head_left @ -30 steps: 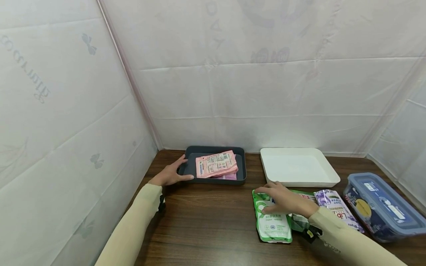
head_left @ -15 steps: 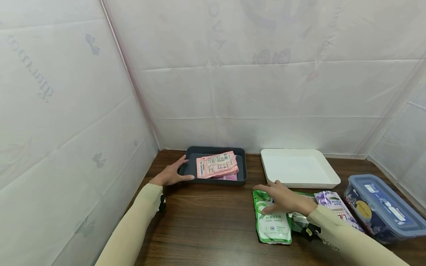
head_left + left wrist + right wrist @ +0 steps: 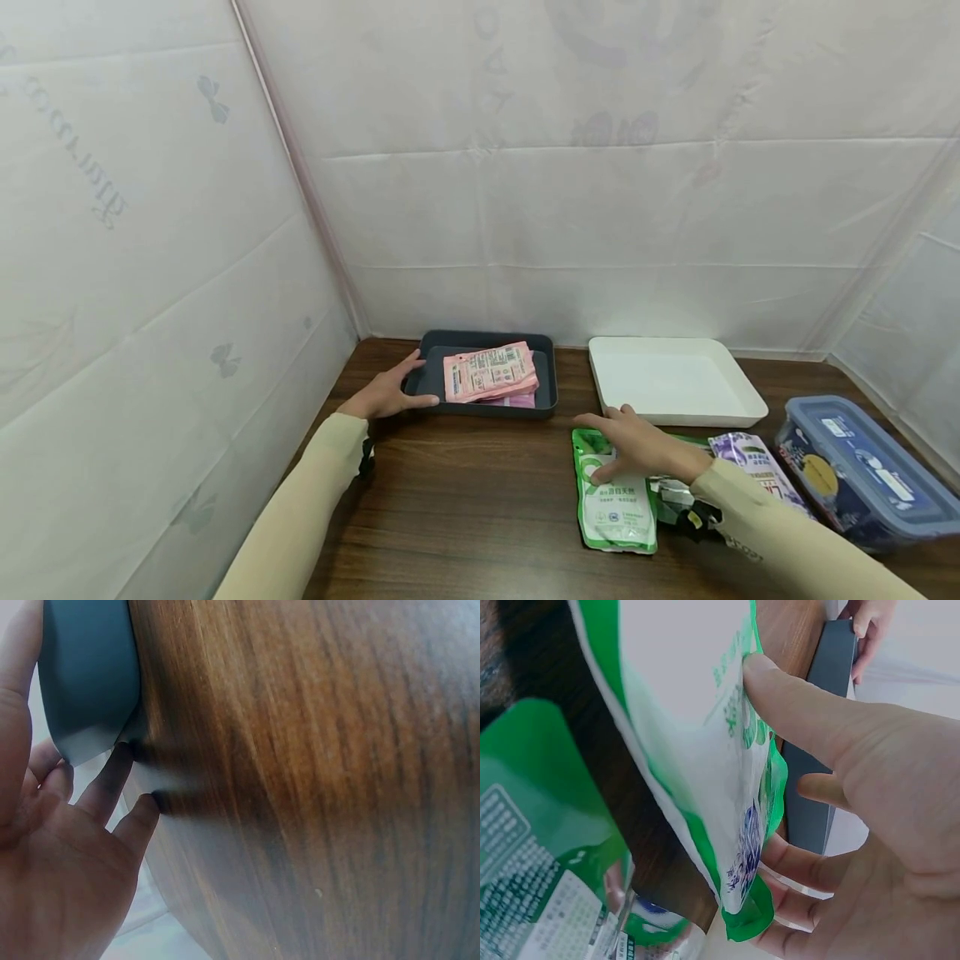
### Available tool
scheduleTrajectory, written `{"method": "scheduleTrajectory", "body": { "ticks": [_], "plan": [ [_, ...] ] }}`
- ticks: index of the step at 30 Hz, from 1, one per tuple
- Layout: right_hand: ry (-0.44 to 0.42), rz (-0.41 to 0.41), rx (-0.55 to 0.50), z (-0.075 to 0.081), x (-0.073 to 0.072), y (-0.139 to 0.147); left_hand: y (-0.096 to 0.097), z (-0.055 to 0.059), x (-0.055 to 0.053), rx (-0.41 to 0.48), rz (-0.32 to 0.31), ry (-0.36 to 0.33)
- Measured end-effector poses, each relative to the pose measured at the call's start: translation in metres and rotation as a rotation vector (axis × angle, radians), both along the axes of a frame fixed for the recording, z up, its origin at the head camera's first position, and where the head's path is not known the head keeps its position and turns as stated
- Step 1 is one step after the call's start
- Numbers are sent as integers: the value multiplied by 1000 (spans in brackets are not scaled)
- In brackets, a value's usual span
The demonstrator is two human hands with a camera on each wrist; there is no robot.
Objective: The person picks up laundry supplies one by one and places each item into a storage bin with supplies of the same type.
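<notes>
At the far left of the table, my left hand (image 3: 385, 394) touches the end of a dark grey tray (image 3: 431, 379), its thumb and fingers spread around the corner. Several pink packets (image 3: 491, 372) lie stacked inside that tray. My right hand (image 3: 637, 446) holds the upper part of a green and white pouch (image 3: 618, 512), which lies on the table. In the right wrist view the thumb presses on the pouch's face, while the other fingers reach around its edge, their tips partly hidden. Another green pouch (image 3: 540, 810) lies beside it, largely covered by the right arm in the head view.
A white tray (image 3: 675, 379) stands behind the right hand. To the right lie a purple and white pouch (image 3: 757, 467) and a blue lidded box (image 3: 862, 467). White fabric walls (image 3: 570, 208) enclose the back and sides of the brown wooden table (image 3: 450, 500).
The head view has shifted very slightly. Both hands, the trays and the pouches keep their places.
</notes>
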State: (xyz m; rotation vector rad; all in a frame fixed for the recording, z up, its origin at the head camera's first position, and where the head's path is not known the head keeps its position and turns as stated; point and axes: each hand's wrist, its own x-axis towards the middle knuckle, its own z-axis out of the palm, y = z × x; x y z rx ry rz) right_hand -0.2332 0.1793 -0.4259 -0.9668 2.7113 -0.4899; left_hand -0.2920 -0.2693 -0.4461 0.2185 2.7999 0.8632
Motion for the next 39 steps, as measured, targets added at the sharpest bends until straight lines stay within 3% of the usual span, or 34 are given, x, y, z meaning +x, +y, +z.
{"method": "scheduleTrajectory", "body": {
  "ticks": [9,18,27,33,39],
  "plan": [
    [12,-22,30,6,0,-2,1,-1,1,3,12,-10],
    [37,36,31,18,-4,-4,1,2,2,15,2,-2],
    [68,41,61,27,-7,-7,0,1,0,7,5,4],
    [96,68,40,34,-7,-8,0,0,0,5,9,5],
    [72,88,-10,42,-7,-11,-1,-1,-1,3,1,6]
  ]
}}
